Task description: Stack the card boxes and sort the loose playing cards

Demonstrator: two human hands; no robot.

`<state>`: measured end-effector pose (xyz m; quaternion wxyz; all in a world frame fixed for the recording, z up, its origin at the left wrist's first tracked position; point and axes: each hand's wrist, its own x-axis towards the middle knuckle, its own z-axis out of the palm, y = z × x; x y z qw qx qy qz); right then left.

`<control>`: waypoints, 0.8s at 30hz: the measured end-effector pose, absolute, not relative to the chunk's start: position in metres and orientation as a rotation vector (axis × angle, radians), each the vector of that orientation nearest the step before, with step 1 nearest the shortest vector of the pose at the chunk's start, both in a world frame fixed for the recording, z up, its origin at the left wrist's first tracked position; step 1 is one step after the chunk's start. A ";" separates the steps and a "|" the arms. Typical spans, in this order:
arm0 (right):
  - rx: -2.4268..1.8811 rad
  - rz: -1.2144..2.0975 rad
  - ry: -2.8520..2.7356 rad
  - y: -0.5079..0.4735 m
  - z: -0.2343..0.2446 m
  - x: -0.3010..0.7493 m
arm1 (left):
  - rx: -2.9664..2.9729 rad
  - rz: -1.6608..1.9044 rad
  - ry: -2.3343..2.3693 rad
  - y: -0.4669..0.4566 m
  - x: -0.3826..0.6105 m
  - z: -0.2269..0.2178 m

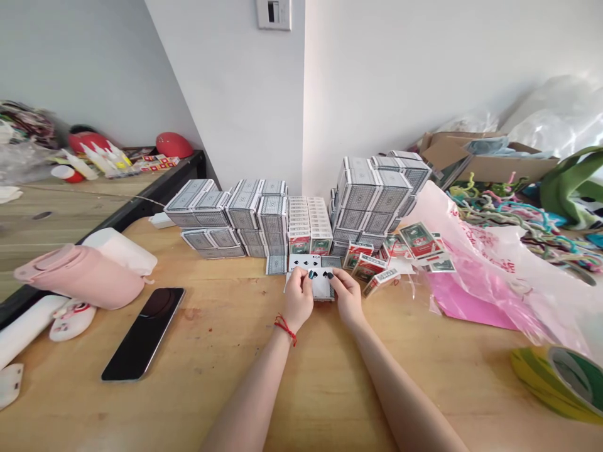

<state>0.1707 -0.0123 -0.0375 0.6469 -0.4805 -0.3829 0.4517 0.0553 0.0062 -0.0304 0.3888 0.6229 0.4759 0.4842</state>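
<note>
A white playing card with black spades is pinched at its left edge by my left hand and at its right edge by my right hand. Just behind it lies another face-up spade card, partly covered. A patterned grey card back rests to its left. Beyond my hands stand two short rows of red and green card boxes. Stacks of grey-backed cards rise on the left, and a taller stack on the right. Near my right hand lean several card boxes.
On the left lie a black phone, a pink bottle and a white game controller. Pink plastic wrapping, a roll of yellow-green tape, coloured yarn and a cardboard box occupy the right. The wall stands behind.
</note>
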 end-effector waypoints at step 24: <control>-1.015 1.189 -0.702 -0.016 -0.031 0.158 | 1.593 1.423 1.105 -0.004 0.055 -0.028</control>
